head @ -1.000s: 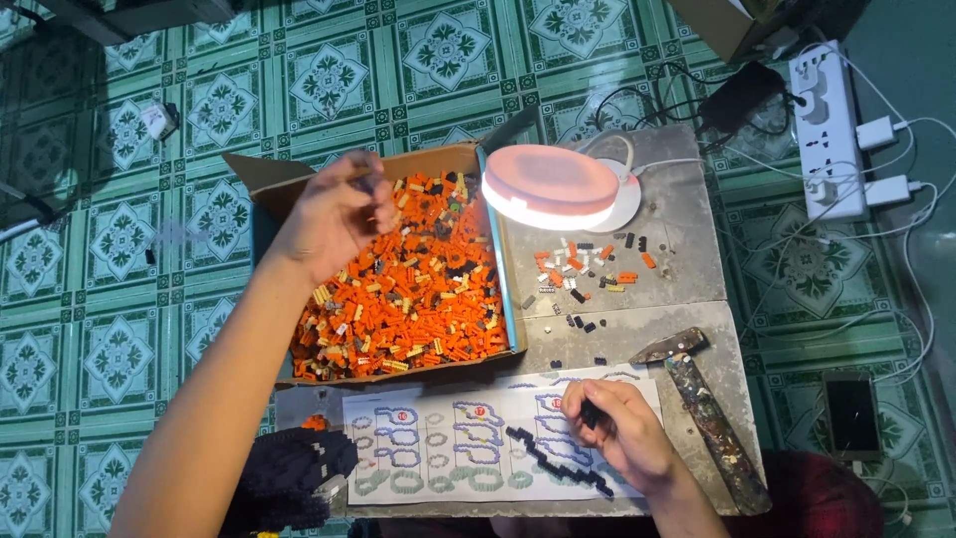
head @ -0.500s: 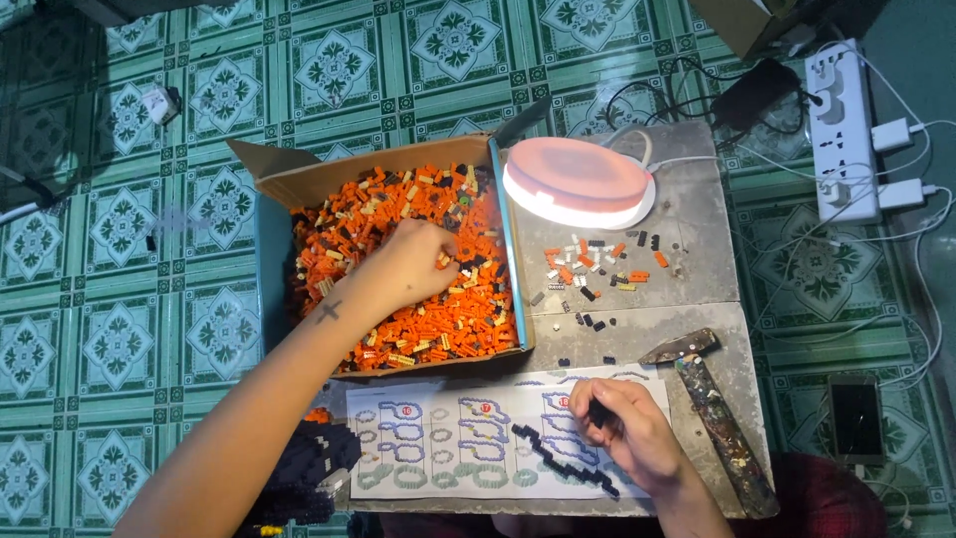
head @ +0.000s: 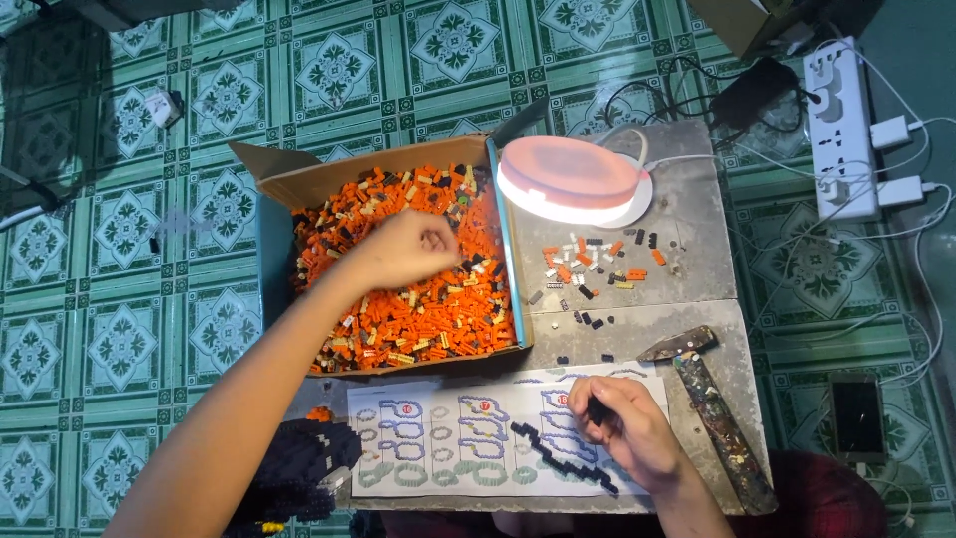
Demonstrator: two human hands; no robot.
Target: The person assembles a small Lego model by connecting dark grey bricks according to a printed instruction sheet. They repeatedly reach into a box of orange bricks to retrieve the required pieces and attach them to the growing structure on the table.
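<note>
A floor of glossy green tiles (head: 119, 339) with pale floral medallions spreads under a low, grey slab of a table (head: 697, 209), its surface rough and mottled like stone or concrete. On the table's left part sits a shallow cardboard box (head: 289, 179) with blue side walls and a bent flap, heaped with tiny blocky plastic bricks (head: 438, 319), mostly orange with cream and black ones mixed in. The left hand (head: 408, 249) rests in that heap, fingers curled together into a loose fist over the bricks; whether it grips any cannot be told. Beside the box a round, flat lamp (head: 570, 179) glows pinkish white, and past it a small scatter of loose bricks (head: 597, 264) lies on the bare slab. Along the near edge lies a printed paper sheet (head: 438, 443) with outlined blue shapes, and on it a thin, jagged black row of joined bricks (head: 558, 458). The right hand (head: 627, 428) lies on the sheet at that row's end, fingertips pinched together on a small black piece. A paint-flecked hammer (head: 712, 399) rests just right of it, and a dark bumpy brick model (head: 289, 473) sits at the sheet's left edge.
</note>
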